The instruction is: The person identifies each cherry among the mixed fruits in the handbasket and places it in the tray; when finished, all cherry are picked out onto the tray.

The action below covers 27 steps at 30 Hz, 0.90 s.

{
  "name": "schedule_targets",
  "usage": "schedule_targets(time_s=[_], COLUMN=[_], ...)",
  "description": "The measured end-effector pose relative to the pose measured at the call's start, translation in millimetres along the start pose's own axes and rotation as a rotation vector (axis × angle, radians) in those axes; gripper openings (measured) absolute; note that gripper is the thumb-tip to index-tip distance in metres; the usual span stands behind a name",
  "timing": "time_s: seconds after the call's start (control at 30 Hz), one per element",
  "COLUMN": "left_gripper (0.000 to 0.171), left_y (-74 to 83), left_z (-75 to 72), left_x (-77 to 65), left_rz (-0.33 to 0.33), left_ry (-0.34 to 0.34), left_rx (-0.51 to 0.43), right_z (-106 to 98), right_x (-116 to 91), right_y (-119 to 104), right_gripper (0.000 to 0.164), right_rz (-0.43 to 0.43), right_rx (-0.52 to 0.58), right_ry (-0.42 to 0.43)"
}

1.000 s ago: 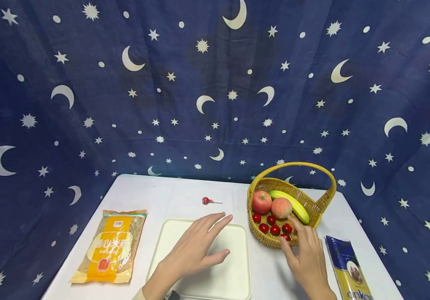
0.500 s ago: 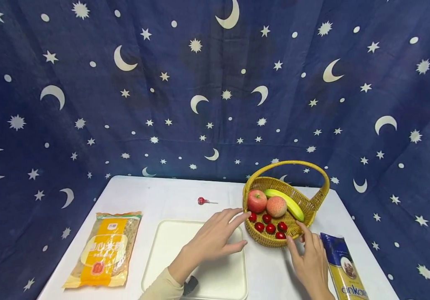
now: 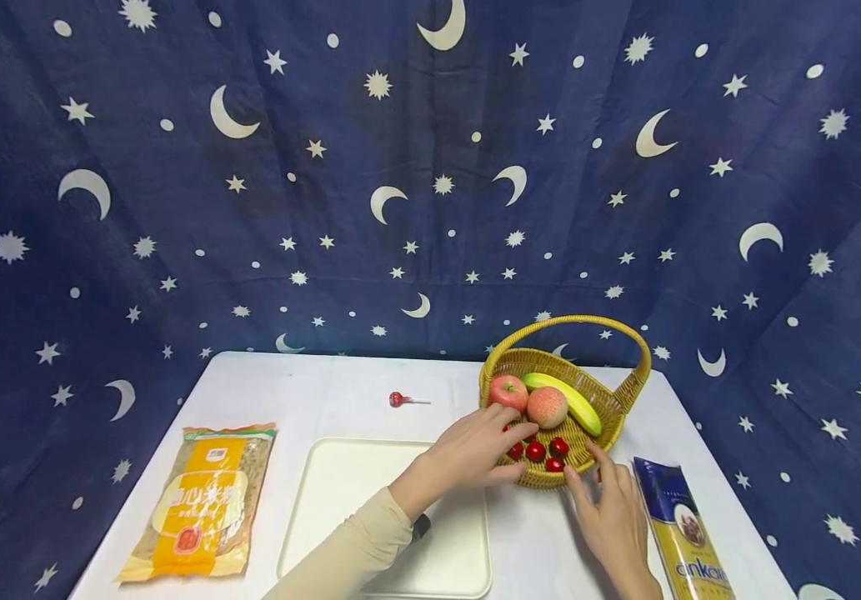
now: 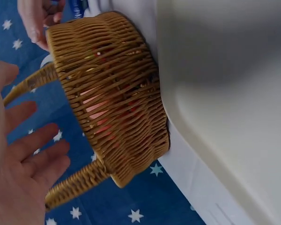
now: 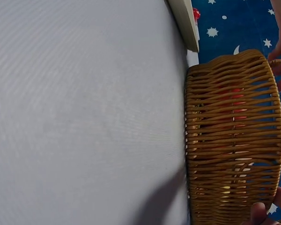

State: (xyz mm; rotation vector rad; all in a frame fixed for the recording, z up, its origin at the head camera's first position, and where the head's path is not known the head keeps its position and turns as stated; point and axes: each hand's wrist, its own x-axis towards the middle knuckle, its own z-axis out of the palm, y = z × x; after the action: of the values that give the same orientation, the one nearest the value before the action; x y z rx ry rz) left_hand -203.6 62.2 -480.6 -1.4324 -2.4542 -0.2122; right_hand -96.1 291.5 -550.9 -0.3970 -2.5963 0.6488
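A wicker basket [image 3: 595, 400] with a tall handle holds a red apple [image 3: 508, 393], a peach [image 3: 548, 407], a banana [image 3: 567, 400] and several cherries [image 3: 536, 451]. My left hand [image 3: 475, 450] reaches over the basket's left side beside the apple and cherries. In the left wrist view the left hand [image 4: 30, 154] has parted fingers and nothing in them. At the basket's front right my right hand [image 3: 613, 508] holds the rim; in the right wrist view its thumb [image 5: 258, 213] lies against the outer wall, with a finger beyond the rim.
A cream tray [image 3: 355, 500] lies left of the basket, partly under my left forearm. Behind it is a red lollipop [image 3: 397, 399]. A bag with an orange label [image 3: 201, 508] lies far left, a blue-and-gold packet [image 3: 685, 533] far right. A starry blue curtain [image 3: 325, 208] hangs behind.
My left hand has moved right from over the tray to the basket's left side. My right hand stays at the front right rim. The whole view has shifted slightly.
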Motion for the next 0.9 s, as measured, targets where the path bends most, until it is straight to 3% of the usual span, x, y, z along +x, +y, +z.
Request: schedule_targets(time_s=[0.27, 0.37, 0.53, 0.67, 0.9], left_gripper=[0.033, 0.033, 0.042, 0.029, 0.014], left_y=[-5.0, -4.7, -1.3, -1.1, -2.4], left_z=[3.9, 5.6, 5.5, 3.8, 1.6], left_x=[25.0, 35.6, 53.5, 64.4, 74.8], left_rz=[0.034, 0.031, -0.032, -0.106, -0.172], left_ry=[-0.160, -0.215, -0.383, -0.526, -0.657], left_rx=[0.125, 0.151, 0.184, 0.154, 0.103], right_z=[4.4, 4.3, 6.2, 7.5, 9.5], right_x=[1.3, 2.5, 3.4, 2.8, 4.2], right_y=[3.0, 2.0, -0.3, -2.3, -3.0], right_gripper=[0.059, 0.059, 0.059, 0.058, 0.058], right_rz=[0.025, 0.022, 0.016, 0.014, 0.004], right_rx=[-0.007, 0.002, 0.018, 0.028, 0.036], right_ry=[-0.031, -0.033, -0.029, -0.029, -0.014])
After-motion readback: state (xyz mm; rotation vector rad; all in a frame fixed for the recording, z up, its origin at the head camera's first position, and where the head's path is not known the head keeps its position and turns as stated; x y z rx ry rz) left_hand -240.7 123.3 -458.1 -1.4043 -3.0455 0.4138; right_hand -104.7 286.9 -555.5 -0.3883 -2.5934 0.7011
